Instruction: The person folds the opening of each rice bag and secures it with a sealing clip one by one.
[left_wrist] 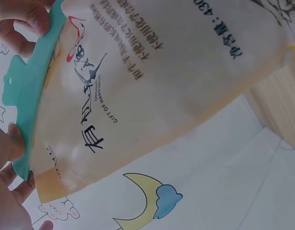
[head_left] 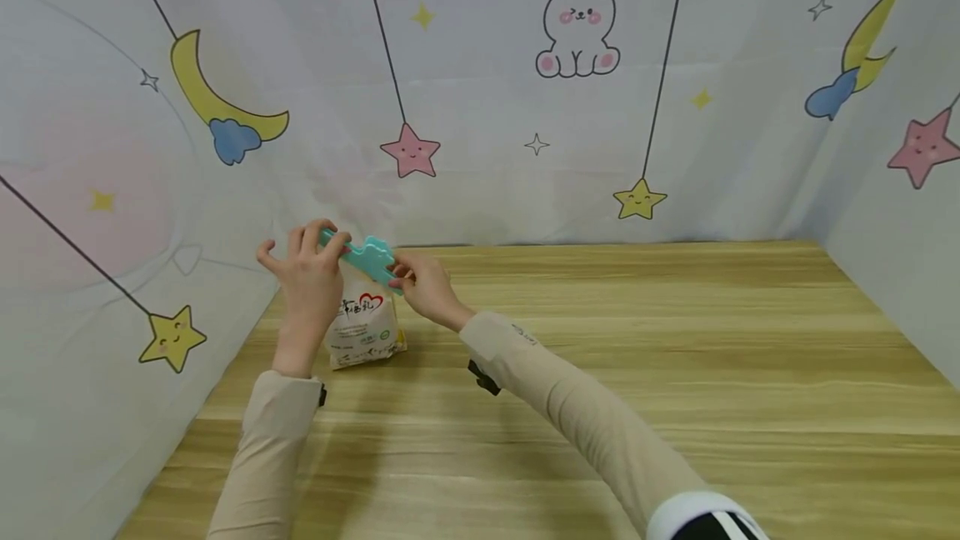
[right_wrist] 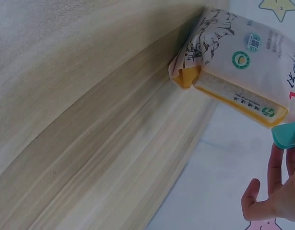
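A teal bag clip (head_left: 372,257) lies across the top of a pale printed food bag (head_left: 365,332) standing at the back left of the table. My left hand (head_left: 309,286) grips the clip's left end between thumb and fingers. At the other end, my right hand (head_left: 429,286) pinches the clip with thumb and fingers. In the left wrist view the clip (left_wrist: 28,100) runs along the bag's top edge, both hands on it. The bag's yellow-edged side panel (right_wrist: 241,98) shows in the right wrist view. Whether the clip is fully fastened cannot be seen.
The wood-grain table (head_left: 637,373) stretches to the right and towards me. A white cloth backdrop (head_left: 510,90) printed with stars, moons and a bunny rises behind it and along both sides, close to the bag on the left.
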The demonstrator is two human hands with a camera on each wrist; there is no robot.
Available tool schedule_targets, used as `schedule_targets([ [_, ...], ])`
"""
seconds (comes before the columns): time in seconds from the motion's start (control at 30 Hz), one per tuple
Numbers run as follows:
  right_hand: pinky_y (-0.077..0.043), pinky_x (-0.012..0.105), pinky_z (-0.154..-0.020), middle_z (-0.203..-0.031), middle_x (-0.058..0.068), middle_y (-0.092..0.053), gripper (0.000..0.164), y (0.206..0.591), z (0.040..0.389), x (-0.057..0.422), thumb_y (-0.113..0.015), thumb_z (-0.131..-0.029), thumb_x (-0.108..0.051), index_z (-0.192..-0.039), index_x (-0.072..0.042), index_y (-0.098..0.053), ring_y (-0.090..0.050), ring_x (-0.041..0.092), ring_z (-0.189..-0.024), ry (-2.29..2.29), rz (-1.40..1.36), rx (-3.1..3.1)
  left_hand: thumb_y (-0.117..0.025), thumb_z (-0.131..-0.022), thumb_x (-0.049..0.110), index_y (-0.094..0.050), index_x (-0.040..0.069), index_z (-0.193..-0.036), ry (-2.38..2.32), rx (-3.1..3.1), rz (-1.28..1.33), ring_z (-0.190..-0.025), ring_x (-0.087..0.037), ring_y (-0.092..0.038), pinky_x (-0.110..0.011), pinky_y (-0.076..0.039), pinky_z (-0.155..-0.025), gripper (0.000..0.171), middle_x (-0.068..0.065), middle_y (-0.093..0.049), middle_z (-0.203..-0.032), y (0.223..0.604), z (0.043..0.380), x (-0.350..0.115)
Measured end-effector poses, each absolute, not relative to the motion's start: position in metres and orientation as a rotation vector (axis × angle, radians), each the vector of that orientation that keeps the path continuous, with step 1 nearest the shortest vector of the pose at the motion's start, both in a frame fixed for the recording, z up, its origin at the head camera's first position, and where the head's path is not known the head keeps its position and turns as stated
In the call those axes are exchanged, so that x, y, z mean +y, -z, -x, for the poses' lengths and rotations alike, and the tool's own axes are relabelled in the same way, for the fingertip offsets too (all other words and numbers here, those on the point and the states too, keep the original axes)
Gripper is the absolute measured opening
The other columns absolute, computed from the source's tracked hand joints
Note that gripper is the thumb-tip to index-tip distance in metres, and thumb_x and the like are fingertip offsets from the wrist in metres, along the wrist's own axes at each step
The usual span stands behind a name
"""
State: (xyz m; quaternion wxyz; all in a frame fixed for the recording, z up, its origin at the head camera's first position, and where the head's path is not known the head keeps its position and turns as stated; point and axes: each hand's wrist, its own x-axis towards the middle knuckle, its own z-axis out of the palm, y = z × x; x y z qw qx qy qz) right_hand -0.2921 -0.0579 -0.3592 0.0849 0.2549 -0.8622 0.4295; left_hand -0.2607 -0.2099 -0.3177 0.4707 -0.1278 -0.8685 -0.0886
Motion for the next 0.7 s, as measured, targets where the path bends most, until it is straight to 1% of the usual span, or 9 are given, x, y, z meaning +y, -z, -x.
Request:
schedule_targets([
  [0.13, -0.048, 0.025, -0.069, -0.096, 0.004, -0.066, 0.036, 0.3592, 0.2921, -0.0575, -0.051, -0.085, 0.004, -0.117, -0.01, -0.058, -0.065, 0.011, -0.078, -1.317, -0.743, -2.563, -0.053, -0.087, 0.004, -0.062, 0.008, -0.085, 0.224, -2.106, 0.301, -0.092, -0.033, -0.045, -0.058, -0.014, -0.084, 0.011, -0.014, -0.055, -0.101, 0.3187, 0.2615, -0.2071],
  [0.2, -0.047, 0.02, -0.062, -0.095, 0.006, -0.067, 0.037, 0.359, 0.292, -0.0576, -0.05, -0.084, 0.005, -0.118, -0.009, -0.058, -0.065, 0.012, -0.078, -1.323, -0.74, -2.554, -0.052, -0.087, 0.003, -0.063, 0.008, -0.085, 0.227, -2.106, 0.295, -0.092, -0.033, -0.045, -0.058, -0.014, -0.083, 0.012, -0.014, -0.055, -0.101, 0.3188, 0.2618, -0.206],
  [0.27, -0.046, 0.017, -0.057, -0.094, 0.006, -0.067, 0.036, 0.3588, 0.2918, -0.058, -0.05, -0.084, 0.006, -0.116, -0.009, -0.059, -0.066, 0.011, -0.079, -1.318, -0.738, -2.549, -0.051, -0.088, 0.003, -0.063, 0.007, -0.085, 0.235, -2.105, 0.287, -0.092, -0.033, -0.045, -0.057, -0.014, -0.083, 0.013, -0.014, -0.055, -0.1, 0.3194, 0.2618, -0.2054],
  [0.37, -0.047, 0.016, -0.058, -0.092, 0.006, -0.067, 0.034, 0.3583, 0.2914, -0.0588, -0.05, -0.084, 0.006, -0.113, -0.009, -0.06, -0.067, 0.011, -0.08, -1.31, -0.74, -2.542, -0.049, -0.089, 0.002, -0.062, 0.007, -0.086, 0.237, -2.108, 0.276, -0.093, -0.033, -0.044, -0.057, -0.014, -0.081, 0.015, -0.014, -0.054, -0.101, 0.3201, 0.2624, -0.205],
  [0.57, -0.049, 0.017, -0.063, -0.094, 0.007, -0.066, 0.033, 0.3586, 0.2911, -0.0587, -0.05, -0.084, 0.006, -0.113, -0.008, -0.06, -0.066, 0.012, -0.08, -1.346, -0.746, -2.532, -0.046, -0.09, 0.002, -0.063, 0.007, -0.086, 0.239, -2.108, 0.274, -0.093, -0.034, -0.044, -0.057, -0.014, -0.081, 0.018, -0.014, -0.054, -0.102, 0.3199, 0.2615, -0.2046],
  [0.7, -0.048, 0.018, -0.066, -0.095, 0.006, -0.066, 0.023, 0.3603, 0.2908, -0.0572, -0.053, -0.087, -0.002, -0.107, -0.008, -0.062, -0.064, 0.013, -0.081, -1.341, -0.754, -2.533, -0.047, -0.091, 0.005, -0.063, 0.008, -0.086, 0.245, -2.116, 0.271, -0.094, -0.034, -0.044, -0.058, -0.013, -0.082, 0.017, -0.014, -0.055, -0.104, 0.32, 0.2605, -0.2047],
])
